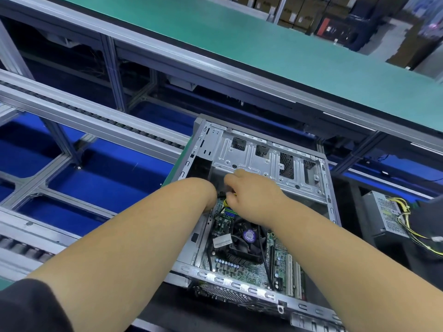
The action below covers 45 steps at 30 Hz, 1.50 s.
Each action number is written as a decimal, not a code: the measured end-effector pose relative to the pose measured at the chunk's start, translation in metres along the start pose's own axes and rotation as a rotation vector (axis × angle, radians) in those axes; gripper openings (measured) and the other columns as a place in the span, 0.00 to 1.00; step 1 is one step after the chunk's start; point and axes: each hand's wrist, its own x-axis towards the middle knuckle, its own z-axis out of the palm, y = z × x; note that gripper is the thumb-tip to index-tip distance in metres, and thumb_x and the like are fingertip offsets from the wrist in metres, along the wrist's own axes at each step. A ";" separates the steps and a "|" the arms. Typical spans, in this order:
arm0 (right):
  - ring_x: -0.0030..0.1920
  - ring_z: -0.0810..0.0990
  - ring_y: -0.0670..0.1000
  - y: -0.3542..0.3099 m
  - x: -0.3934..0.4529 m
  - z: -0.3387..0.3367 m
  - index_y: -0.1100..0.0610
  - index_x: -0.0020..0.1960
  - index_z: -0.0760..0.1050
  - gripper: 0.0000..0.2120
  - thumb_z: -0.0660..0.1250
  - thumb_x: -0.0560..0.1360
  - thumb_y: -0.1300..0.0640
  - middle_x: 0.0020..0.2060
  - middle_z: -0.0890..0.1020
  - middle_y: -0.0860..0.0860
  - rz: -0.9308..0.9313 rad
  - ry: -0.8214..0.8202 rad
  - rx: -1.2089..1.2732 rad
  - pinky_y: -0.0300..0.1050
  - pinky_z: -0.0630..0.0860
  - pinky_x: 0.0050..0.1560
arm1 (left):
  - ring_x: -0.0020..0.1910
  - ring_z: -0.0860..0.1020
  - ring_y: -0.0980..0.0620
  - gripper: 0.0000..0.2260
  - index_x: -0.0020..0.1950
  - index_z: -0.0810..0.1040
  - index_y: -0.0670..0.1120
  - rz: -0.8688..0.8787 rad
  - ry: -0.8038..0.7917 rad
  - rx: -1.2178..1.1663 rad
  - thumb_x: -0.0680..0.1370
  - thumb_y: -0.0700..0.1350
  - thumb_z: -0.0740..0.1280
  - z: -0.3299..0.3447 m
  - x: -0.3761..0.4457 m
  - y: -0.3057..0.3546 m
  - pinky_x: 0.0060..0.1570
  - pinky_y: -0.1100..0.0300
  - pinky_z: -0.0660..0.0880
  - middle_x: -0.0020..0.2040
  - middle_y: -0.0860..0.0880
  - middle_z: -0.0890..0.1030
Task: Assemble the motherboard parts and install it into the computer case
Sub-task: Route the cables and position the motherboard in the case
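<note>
The right hand (254,191), at the centre of the frame, reaches down into the open computer case (332,212), its fingers curled round a small yellow and black connector (226,200) above the far end of the motherboard (280,259). The left hand (211,200) is beside it, bent down at the wrist into the case, so I cannot tell whether its fingers are apart or together. The motherboard lies flat inside the case in the lower centre of the frame, with the black CPU fan (247,238) on it just below the hands. A grey power supply (383,216) with yellow wires sits at the right edge, apart from the case. A green conveyor belt (239,37) crosses the upper part of the frame
</note>
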 end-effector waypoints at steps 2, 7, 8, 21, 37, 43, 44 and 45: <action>0.47 0.76 0.57 0.001 0.001 -0.003 0.54 0.60 0.71 0.12 0.57 0.81 0.50 0.49 0.75 0.51 -0.076 -0.004 0.010 0.47 0.68 0.38 | 0.45 0.72 0.47 0.15 0.66 0.74 0.42 0.012 0.009 0.005 0.79 0.40 0.63 0.000 0.000 0.000 0.47 0.56 0.71 0.50 0.45 0.73; 0.36 0.72 0.56 -0.003 -0.006 0.007 0.53 0.53 0.70 0.17 0.50 0.84 0.42 0.36 0.71 0.48 0.072 0.073 -0.173 0.45 0.59 0.32 | 0.45 0.74 0.47 0.16 0.67 0.73 0.42 -0.006 0.000 -0.023 0.79 0.39 0.64 0.001 0.001 0.000 0.47 0.56 0.72 0.50 0.45 0.73; 0.37 0.72 0.56 -0.003 -0.007 0.007 0.54 0.54 0.69 0.14 0.52 0.83 0.44 0.38 0.71 0.49 0.072 0.063 -0.123 0.46 0.59 0.32 | 0.41 0.73 0.47 0.15 0.66 0.74 0.42 -0.002 -0.007 -0.021 0.79 0.39 0.63 0.001 0.001 0.000 0.46 0.56 0.71 0.47 0.45 0.73; 0.40 0.72 0.56 -0.007 0.010 -0.011 0.58 0.57 0.69 0.17 0.62 0.81 0.44 0.39 0.73 0.52 0.052 -0.028 -0.164 0.46 0.64 0.35 | 0.52 0.74 0.44 0.18 0.70 0.71 0.41 0.027 0.019 0.020 0.80 0.39 0.62 0.000 0.001 0.002 0.49 0.56 0.71 0.60 0.42 0.74; 0.44 0.73 0.54 -0.001 -0.009 -0.010 0.53 0.57 0.72 0.12 0.64 0.80 0.46 0.47 0.79 0.53 0.123 0.012 0.198 0.46 0.68 0.40 | 0.46 0.70 0.46 0.15 0.66 0.74 0.38 -0.002 0.051 -0.254 0.80 0.36 0.60 -0.003 -0.013 0.002 0.51 0.55 0.72 0.42 0.44 0.71; 0.31 0.73 0.46 0.033 -0.049 -0.036 0.47 0.46 0.72 0.05 0.65 0.78 0.47 0.30 0.75 0.46 0.322 0.320 0.480 0.43 0.68 0.31 | 0.46 0.76 0.48 0.14 0.66 0.73 0.34 0.059 0.028 -1.103 0.81 0.34 0.58 -0.007 -0.013 0.002 0.56 0.58 0.77 0.55 0.38 0.80; 0.28 0.71 0.44 0.040 -0.055 -0.036 0.47 0.44 0.72 0.05 0.65 0.78 0.48 0.29 0.75 0.45 0.361 0.367 0.558 0.42 0.67 0.28 | 0.44 0.76 0.47 0.14 0.66 0.72 0.33 0.063 0.015 -1.222 0.82 0.32 0.55 -0.008 -0.014 0.005 0.50 0.60 0.78 0.50 0.37 0.79; 0.26 0.69 0.44 0.044 -0.060 -0.035 0.46 0.43 0.73 0.05 0.65 0.78 0.49 0.28 0.75 0.43 0.398 0.418 0.648 0.39 0.64 0.26 | 0.40 0.76 0.48 0.14 0.65 0.72 0.32 0.056 0.007 -1.326 0.82 0.32 0.55 -0.009 -0.015 0.008 0.41 0.63 0.79 0.44 0.38 0.78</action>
